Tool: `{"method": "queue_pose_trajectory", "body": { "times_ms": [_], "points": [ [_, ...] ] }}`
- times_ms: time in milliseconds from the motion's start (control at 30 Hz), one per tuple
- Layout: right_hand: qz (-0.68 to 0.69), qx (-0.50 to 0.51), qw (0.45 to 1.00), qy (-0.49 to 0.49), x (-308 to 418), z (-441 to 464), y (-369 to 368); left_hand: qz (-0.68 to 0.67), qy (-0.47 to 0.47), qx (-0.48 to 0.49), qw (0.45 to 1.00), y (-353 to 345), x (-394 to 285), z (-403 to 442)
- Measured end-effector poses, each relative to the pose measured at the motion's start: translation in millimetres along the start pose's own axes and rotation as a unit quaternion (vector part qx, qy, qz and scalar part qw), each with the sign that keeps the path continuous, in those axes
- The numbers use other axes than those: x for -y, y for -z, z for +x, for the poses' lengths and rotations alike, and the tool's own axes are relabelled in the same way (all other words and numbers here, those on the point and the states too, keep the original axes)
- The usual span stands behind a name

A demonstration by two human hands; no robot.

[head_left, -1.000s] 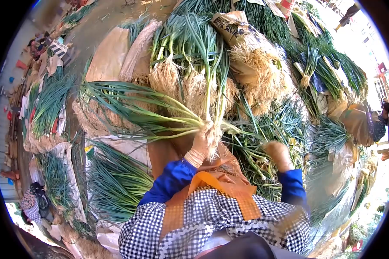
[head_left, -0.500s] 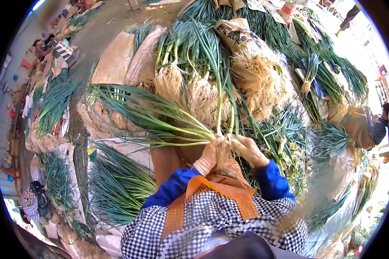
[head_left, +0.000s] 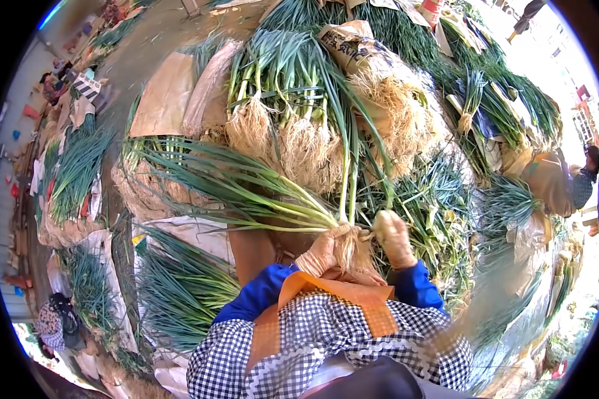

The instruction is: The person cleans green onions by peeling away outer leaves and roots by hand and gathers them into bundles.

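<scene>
My left hand (head_left: 323,253) is closed around a bunch of green onions (head_left: 279,189) just above their pale roots. Most of their long leaves fan out to the left, while a couple of stalks stand up away from me. The roots hang below my fingers toward the orange apron (head_left: 326,286). To the right and apart from it, my right hand (head_left: 394,239) is a closed fist. From its top a single green onion leaf (head_left: 387,189) runs up and bends left toward the upright stalks.
Ahead lie tied green onion bundles (head_left: 309,143) with roots facing me, and a paper-wrapped bundle (head_left: 399,110). At my right is a heap of loose leaves (head_left: 439,233). Loose green onions (head_left: 186,286) lie on white sheeting at my left. A person (head_left: 56,322) is at the far left.
My right hand has moved right, away from my left hand and the stalk bases, with a leaf now running from its fist. My left hand keeps its hold on the bunch, slightly lower in view.
</scene>
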State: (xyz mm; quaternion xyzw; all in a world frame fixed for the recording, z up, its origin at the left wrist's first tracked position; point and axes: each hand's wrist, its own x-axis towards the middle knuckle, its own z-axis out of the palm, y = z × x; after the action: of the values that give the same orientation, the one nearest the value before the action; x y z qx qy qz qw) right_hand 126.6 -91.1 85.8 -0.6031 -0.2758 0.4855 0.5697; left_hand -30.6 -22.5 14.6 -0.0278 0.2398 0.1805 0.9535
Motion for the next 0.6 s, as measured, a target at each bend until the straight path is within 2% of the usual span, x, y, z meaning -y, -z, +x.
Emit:
{"method": "queue_pose_trajectory", "body": {
  "times_ms": [33,67,100,133,167,200,233,267,300,333,367,400,433,467,533,567,600],
  "points": [
    [0.024,-0.103,0.993,0.044,6,-7,1,0.001,-0.065,0.024,0.998,-6,-5,-4],
    [0.087,-0.126,0.985,0.082,1,-6,30,-0.034,-0.06,0.071,0.995,20,-12,9],
    [0.118,-0.24,0.962,0.06,12,-7,53,-0.037,-0.063,0.06,0.996,7,-16,-4],
    [0.004,-0.266,0.958,0.104,19,-9,89,-0.039,-0.065,0.049,0.996,-8,-20,-16],
    [-0.177,-0.272,0.943,0.069,8,-7,134,-0.029,-0.038,0.083,0.995,9,-23,-11],
    [-0.416,-0.291,0.859,0.063,-61,19,202,-0.017,-0.029,0.061,0.998,6,-25,-17],
    [-0.631,-0.154,0.758,-0.062,-53,18,194,-0.005,-0.008,0.073,0.997,2,-28,-25],
    [-0.788,-0.002,0.59,-0.179,-31,26,172,0.01,0.012,0.088,0.996,-6,-32,-29],
    [-0.727,-0.018,0.667,-0.163,4,42,124,-0.014,0.049,0.149,0.987,-13,-35,-31],
    [-0.659,-0.029,0.737,-0.147,26,54,72,-0.011,0.047,0.149,0.988,-14,-35,-30],
    [-0.445,-0.04,0.891,0.088,20,59,43,0.002,0.011,0.121,0.993,-12,-34,-31],
    [-0.39,0.011,0.903,0.18,6,86,22,0.015,-0.026,0.091,0.995,-11,-32,-32],
    [-0.343,0.076,0.918,0.182,18,94,-5,0.042,-0.035,0.087,0.995,-10,-34,-37],
    [-0.258,0.09,0.952,0.137,-14,117,-16,0.045,-0.042,0.085,0.994,-13,-35,-42],
    [-0.187,0.259,0.947,0.011,-5,108,-29,0.092,-0.046,0.047,0.994,-21,-42,-56],
    [-0.125,0.231,0.964,-0.034,5,85,-28,0.082,-0.055,0.077,0.992,-10,-43,-55],
    [-0.134,0.186,0.973,-0.018,8,73,-15,0.041,-0.015,0.175,0.984,-20,-47,-64]
  ]
}}
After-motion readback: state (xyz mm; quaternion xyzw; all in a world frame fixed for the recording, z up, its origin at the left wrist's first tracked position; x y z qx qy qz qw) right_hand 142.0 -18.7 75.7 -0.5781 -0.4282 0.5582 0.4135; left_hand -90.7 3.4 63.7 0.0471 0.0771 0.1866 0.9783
